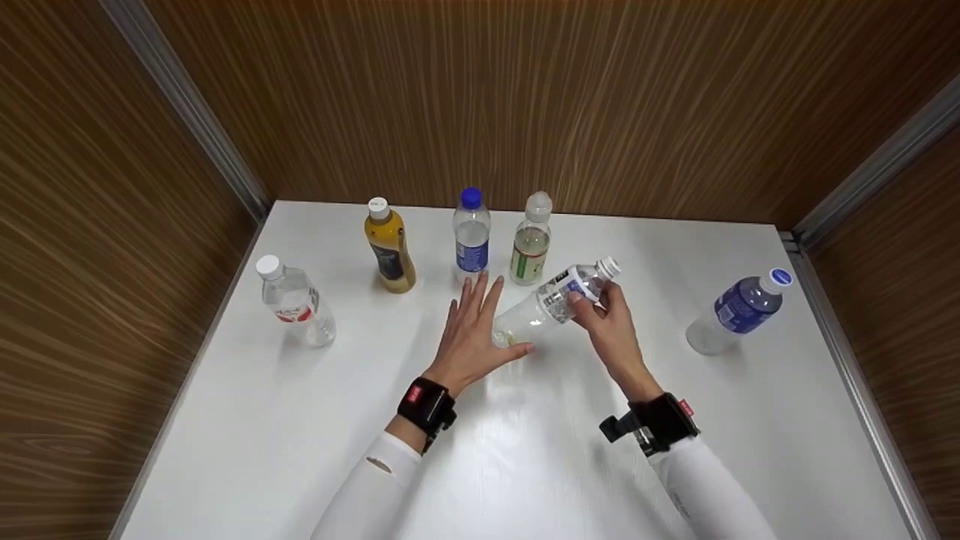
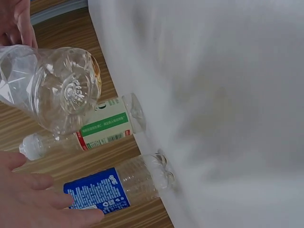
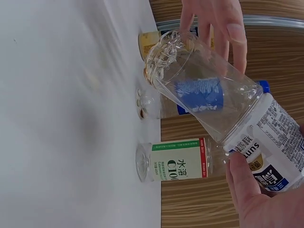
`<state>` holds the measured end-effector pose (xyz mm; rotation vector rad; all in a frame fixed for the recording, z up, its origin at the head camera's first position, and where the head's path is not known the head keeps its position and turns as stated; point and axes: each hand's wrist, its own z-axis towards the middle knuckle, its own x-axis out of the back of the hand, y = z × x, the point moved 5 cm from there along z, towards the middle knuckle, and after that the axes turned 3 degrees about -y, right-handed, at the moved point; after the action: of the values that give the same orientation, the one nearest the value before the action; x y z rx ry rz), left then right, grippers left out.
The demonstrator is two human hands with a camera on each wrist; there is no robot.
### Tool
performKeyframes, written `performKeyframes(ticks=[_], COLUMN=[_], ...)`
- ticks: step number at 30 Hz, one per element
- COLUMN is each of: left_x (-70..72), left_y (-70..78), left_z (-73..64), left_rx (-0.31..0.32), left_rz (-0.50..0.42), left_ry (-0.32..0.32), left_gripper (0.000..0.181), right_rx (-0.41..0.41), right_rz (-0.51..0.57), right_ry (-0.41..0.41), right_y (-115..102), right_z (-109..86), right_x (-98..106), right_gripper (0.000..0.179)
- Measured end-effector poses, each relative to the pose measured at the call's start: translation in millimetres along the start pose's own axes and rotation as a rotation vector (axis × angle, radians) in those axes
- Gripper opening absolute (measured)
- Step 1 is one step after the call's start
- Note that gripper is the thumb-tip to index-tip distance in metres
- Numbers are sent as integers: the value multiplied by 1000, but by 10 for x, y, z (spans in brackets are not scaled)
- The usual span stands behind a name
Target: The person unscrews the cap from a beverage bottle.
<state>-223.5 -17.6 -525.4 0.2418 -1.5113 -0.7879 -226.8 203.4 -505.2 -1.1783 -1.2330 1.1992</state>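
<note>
My right hand [image 1: 619, 341] grips a clear plastic bottle [image 1: 525, 322] around its white label [image 3: 273, 137], thumb on the label's near side. The bottle is tilted, its white top [image 1: 609, 267] up to the right and its base toward my left hand [image 1: 472, 337]. That hand has its fingers spread and straight, thumb out to the right below the base. Left-wrist view: a gap shows between the bottle's round base [image 2: 71, 92] and the left fingers [image 2: 35, 183]. Just past those fingertips stands a blue-capped bottle [image 1: 472, 232], and beside it a green-labelled bottle [image 1: 530, 251].
On the white table [image 1: 337, 435] stand a yellow-brown bottle [image 1: 390, 251] at back left, a clear bottle with a red-marked label [image 1: 298, 304] at far left, and a blue-labelled bottle [image 1: 739, 311] at right. Wood-grain panels [image 1: 487, 97] enclose the back and sides.
</note>
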Motion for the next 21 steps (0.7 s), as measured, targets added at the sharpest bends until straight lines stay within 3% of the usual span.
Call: performKeyframes(ticks=[4, 11, 21], left_x=[-42, -70, -115], left_y=[94, 188, 195], left_z=[40, 74, 80], left_rx=[-35, -124, -85], left_rz=[-8, -12, -31], left_ry=[8, 92, 76], left_gripper=[116, 108, 109], right_rx=[-6, -15, 2], right_rz=[-2, -16, -5], right_ry=[-15, -41, -51], right_y=[19, 17, 20], right_z=[-25, -76, -126], right_x=[-80, -198, -262], right_gripper=[60, 59, 56])
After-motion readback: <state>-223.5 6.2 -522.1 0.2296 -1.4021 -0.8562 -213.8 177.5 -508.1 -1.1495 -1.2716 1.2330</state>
